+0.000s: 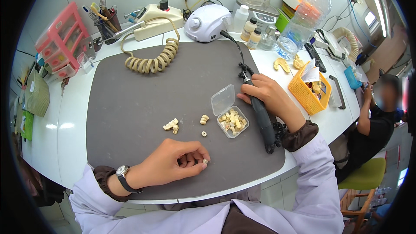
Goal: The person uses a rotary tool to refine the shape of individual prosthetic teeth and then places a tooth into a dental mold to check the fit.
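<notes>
My left hand (182,159) pinches a small ivory-coloured tooth crown (205,161) between thumb and forefinger, low over the grey mat (125,104). Closed around the upper end of a black handpiece (262,121) is my right hand (274,97); the handpiece's coiled cord runs past its lower end. Between the hands stands a clear plastic box (234,136), lid up, with many tooth crowns (232,119) inside. Loose on the mat are a cluster of crowns (172,125), a smaller group (204,119) and a single crown (204,134).
A white control unit (207,24), a coiled beige hose (151,63) and small bottles (249,29) stand along the back. To the right are a large clear bottle (303,19), tooth models (281,64) and a yellow basket (300,90). Another person (377,125) sits far right.
</notes>
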Available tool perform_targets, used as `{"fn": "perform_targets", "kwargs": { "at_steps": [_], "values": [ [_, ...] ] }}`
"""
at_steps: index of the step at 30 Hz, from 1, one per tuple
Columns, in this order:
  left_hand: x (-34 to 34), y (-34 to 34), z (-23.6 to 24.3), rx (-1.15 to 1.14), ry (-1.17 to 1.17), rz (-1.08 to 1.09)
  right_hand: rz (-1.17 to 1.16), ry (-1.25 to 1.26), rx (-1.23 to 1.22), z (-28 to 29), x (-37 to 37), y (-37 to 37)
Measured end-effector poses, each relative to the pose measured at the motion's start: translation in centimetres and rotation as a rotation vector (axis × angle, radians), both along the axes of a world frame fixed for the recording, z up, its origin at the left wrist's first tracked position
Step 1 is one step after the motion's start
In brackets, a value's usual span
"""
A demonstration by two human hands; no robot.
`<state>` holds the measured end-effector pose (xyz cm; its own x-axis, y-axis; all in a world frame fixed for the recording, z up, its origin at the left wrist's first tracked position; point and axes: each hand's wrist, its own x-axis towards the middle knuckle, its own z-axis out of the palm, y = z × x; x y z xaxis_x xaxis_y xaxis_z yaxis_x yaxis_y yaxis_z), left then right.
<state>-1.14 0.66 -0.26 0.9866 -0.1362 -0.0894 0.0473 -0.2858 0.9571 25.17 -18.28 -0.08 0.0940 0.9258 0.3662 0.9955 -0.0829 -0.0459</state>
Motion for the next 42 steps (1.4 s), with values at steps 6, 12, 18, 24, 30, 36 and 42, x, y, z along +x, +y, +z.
{"fn": "perform_targets", "kwargs": {
  "at_steps": [6,12,18,24,30,36,42],
  "values": [
    [0.4,0.1,-0.4,-0.019,-0.025,-0.016,-0.031,-0.082,-0.144,0.6,-0.1,-0.2],
    [0.5,0.0,-0.2,-0.033,0.039,-0.047,-0.02,-0.339,-0.382,2.7,-0.7,0.6],
    [0.3,0.0,-0.1,-0.075,0.029,-0.052,-0.012,-0.378,-0.53,3.9,-1.7,1.7],
    [0.3,0.4,-0.4,-0.147,0.021,-0.092,-0.217,-0.137,-0.648,5.5,-3.1,1.2],
    [0.7,0.4,-0.5,-0.168,0.026,-0.104,-0.198,-0.01,-0.614,7.8,-3.7,0.4],
    [0.7,0.5,-1.0,-0.293,0.013,0.034,-0.081,0.251,-0.559,10.4,-12.3,-2.9],
    [0.7,0.4,-0.4,-0.329,0.096,0.036,0.084,0.595,-1.011,7.6,-15.0,-9.1]
  ]
}}
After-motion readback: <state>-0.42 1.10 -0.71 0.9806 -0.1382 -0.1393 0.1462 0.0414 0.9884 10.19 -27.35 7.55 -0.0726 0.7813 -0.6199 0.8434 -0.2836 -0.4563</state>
